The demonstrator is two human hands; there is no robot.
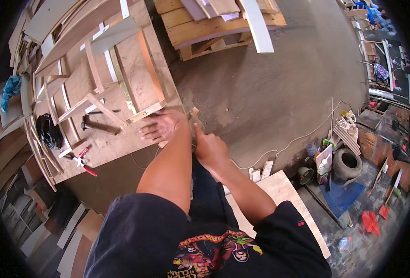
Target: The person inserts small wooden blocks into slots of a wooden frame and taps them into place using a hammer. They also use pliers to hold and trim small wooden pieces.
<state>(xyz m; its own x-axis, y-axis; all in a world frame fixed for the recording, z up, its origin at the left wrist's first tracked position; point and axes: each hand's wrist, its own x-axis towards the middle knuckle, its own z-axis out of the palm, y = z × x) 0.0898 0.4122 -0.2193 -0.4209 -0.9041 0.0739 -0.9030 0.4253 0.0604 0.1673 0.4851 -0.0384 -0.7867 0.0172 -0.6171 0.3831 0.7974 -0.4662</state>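
Observation:
My left hand (161, 127) rests at the near right part of the wooden tabletop (135, 134), fingers stretched out to the left. It lies against the near end of a wooden frame (144, 111) built of thin slats. Just to its right, beyond the table's edge, my right hand (210, 149) is closed with the index finger pointing forward. The fingertip touches a light brown wooden piece (194, 112), perhaps a tool's handle; its lower part is hidden. A hammer (100, 126) and red-handled pliers (83, 162) lie on the tabletop to the left.
A black plastic bag (47, 131) sits at the table's left. Boards lie on a wooden pallet (223, 32) ahead. A pale cord (290, 141) crosses the floor at right, near a tyre (347, 164), a bucket (306, 175) and a pale board (279, 194).

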